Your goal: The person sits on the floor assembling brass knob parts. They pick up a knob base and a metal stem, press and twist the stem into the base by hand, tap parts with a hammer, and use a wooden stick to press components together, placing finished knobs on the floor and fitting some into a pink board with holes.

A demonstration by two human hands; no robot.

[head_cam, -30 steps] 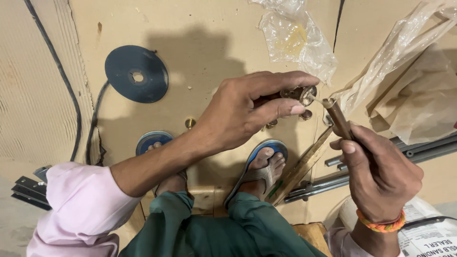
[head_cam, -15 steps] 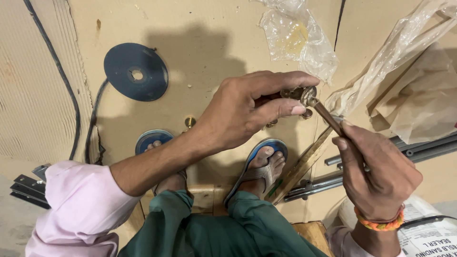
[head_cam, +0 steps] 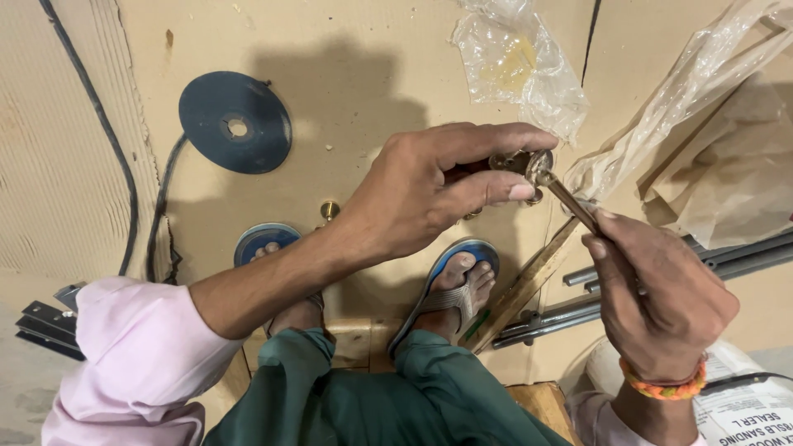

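The floor point(head_cam: 372, 91) is pale board, with corrugated cardboard at one side. On it lie a blue disc point(head_cam: 235, 121), a black cable point(head_cam: 107, 157), crumpled plastic bags point(head_cam: 520, 66) and grey metal rails point(head_cam: 743, 252). Above it, the left hand point(head_cam: 421, 194) pinches a small brass fitting point(head_cam: 529, 165); the right hand point(head_cam: 661, 297) is closed around a screwdriver point(head_cam: 570, 198), whose tip meets the fitting.

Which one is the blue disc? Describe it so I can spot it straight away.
Start from the cardboard sheet covering the floor, and look to its upper left, above the left hand. There, beside the black cable, lies the blue disc. It is flat, round and dark blue with a small hole in the middle, unlike the blue-edged sandals lower down, which have feet in them.
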